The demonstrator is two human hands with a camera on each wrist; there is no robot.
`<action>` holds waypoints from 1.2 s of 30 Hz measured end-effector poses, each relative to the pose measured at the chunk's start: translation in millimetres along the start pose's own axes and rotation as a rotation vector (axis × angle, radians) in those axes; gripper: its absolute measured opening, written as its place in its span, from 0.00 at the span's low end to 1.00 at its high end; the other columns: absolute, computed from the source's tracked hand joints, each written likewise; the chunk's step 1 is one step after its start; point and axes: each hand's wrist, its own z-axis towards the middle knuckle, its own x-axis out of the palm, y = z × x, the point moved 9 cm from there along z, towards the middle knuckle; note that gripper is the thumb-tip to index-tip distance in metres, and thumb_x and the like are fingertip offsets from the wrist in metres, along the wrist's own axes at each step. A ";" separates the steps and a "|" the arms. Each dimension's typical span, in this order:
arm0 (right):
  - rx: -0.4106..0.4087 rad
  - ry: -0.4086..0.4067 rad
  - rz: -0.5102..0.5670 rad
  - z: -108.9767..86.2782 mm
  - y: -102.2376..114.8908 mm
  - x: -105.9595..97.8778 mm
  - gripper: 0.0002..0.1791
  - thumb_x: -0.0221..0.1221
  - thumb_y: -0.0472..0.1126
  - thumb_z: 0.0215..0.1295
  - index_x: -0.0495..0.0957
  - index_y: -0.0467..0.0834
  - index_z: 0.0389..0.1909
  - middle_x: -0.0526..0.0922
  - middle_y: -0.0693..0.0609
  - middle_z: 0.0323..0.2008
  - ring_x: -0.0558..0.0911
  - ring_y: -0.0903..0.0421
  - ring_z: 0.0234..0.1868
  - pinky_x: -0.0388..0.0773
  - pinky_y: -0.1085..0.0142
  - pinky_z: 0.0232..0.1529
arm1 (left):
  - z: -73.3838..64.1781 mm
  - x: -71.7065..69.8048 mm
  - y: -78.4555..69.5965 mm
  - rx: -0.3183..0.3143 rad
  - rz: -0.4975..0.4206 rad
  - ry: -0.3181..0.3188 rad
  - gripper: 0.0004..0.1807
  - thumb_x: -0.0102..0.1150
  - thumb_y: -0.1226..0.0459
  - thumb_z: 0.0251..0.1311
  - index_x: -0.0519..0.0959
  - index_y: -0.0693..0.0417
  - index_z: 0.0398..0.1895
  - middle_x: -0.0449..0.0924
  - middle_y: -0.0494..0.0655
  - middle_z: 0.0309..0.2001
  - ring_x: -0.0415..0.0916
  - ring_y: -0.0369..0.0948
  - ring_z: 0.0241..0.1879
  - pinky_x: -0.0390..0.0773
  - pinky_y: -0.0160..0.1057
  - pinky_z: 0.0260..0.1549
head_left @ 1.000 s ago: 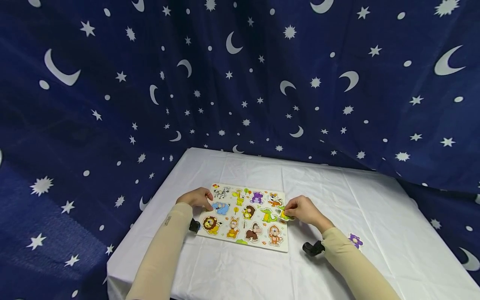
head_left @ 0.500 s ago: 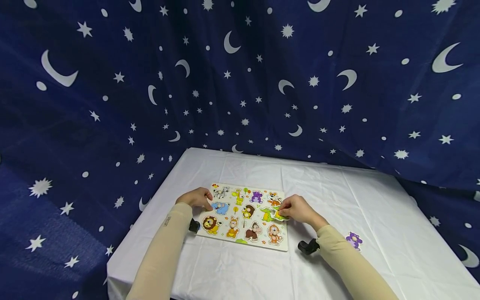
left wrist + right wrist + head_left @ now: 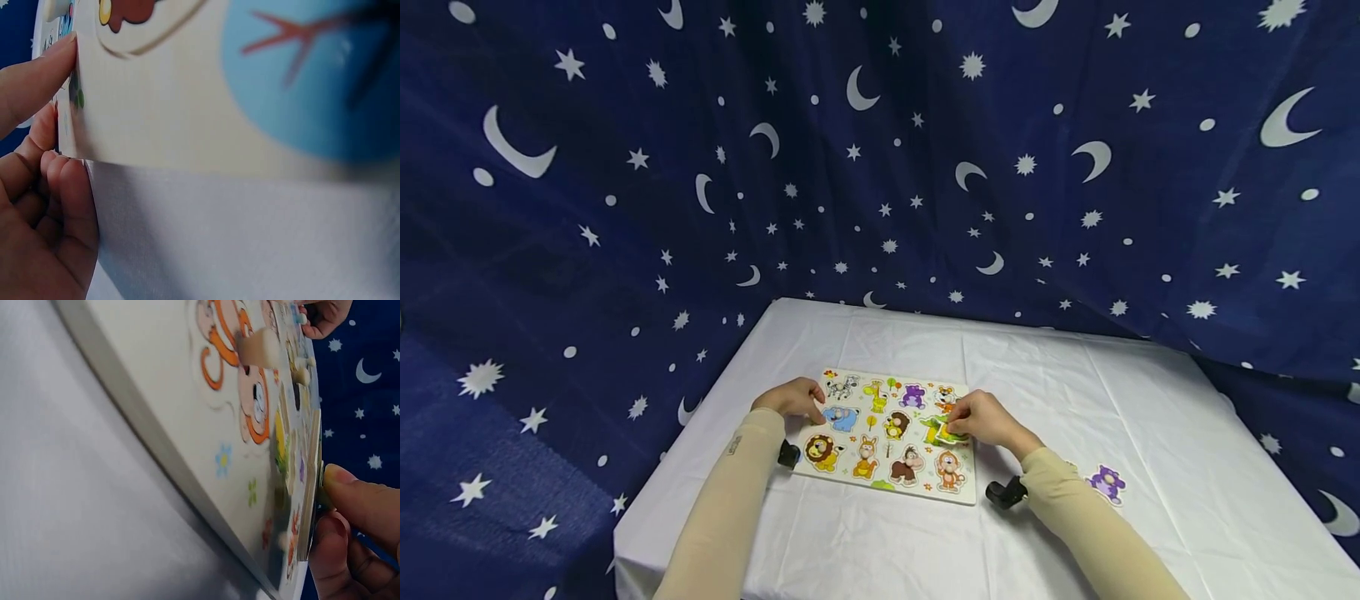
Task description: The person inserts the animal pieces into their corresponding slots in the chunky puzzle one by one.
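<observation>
A wooden animal knob puzzle board (image 3: 951, 497) lies on the table. My left hand (image 3: 792, 397) holds its left edge near the blue elephant (image 3: 841, 418), the thumb (image 3: 44, 81) on top and the other fingers curled at the side. Over the board's right side, my right hand (image 3: 990, 418) pinches a green crocodile puzzle piece (image 3: 306, 506). The piece overlaps the printed crocodile picture in the head view. In the right wrist view it is seen edge-on, slightly above the board, beyond the orange monkey (image 3: 255, 403).
A purple animal puzzle piece (image 3: 1107, 483) rests on the white tablecloth (image 3: 880, 550) right of the board, with another piece mostly hidden behind the right sleeve (image 3: 1078, 512). A dark blue curtain (image 3: 820, 308) with moons and stars hangs behind the table.
My right hand has moved left with the crocodile piece, from the board's right edge to over the printed crocodile. More of the purple piece now shows. The left hand stays in place.
</observation>
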 end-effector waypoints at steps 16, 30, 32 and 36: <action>-0.019 0.025 -0.013 6.9 4.4 11.1 0.04 0.70 0.32 0.55 0.85 0.41 0.24 0.85 0.53 0.22 0.74 0.65 0.18 0.72 0.70 0.20 | -2.5 -1.3 -1.1 0.019 0.037 -0.016 0.18 0.75 0.66 0.51 0.76 0.54 0.42 0.72 0.47 0.40 0.67 0.44 0.41 0.67 0.41 0.43; -0.015 0.039 -0.023 10.0 5.4 16.8 0.04 0.71 0.33 0.55 0.85 0.40 0.24 0.82 0.53 0.20 0.72 0.65 0.15 0.72 0.71 0.17 | -3.4 -1.9 -4.2 0.024 0.030 -0.017 0.18 0.75 0.67 0.50 0.76 0.55 0.41 0.71 0.47 0.38 0.67 0.44 0.40 0.66 0.41 0.42; -0.018 0.048 -0.020 10.7 6.0 18.2 0.04 0.71 0.33 0.55 0.85 0.39 0.24 0.82 0.54 0.19 0.71 0.66 0.14 0.71 0.71 0.17 | -3.2 -1.1 -4.0 0.031 0.027 -0.014 0.18 0.75 0.67 0.50 0.76 0.55 0.41 0.71 0.47 0.38 0.67 0.43 0.39 0.66 0.40 0.41; -0.005 0.062 -0.012 12.3 5.8 19.9 0.04 0.70 0.33 0.56 0.85 0.40 0.25 0.81 0.54 0.18 0.71 0.65 0.14 0.69 0.71 0.17 | -3.6 -0.6 -4.4 0.040 0.024 -0.010 0.18 0.75 0.67 0.50 0.76 0.56 0.41 0.72 0.47 0.37 0.67 0.43 0.38 0.66 0.39 0.40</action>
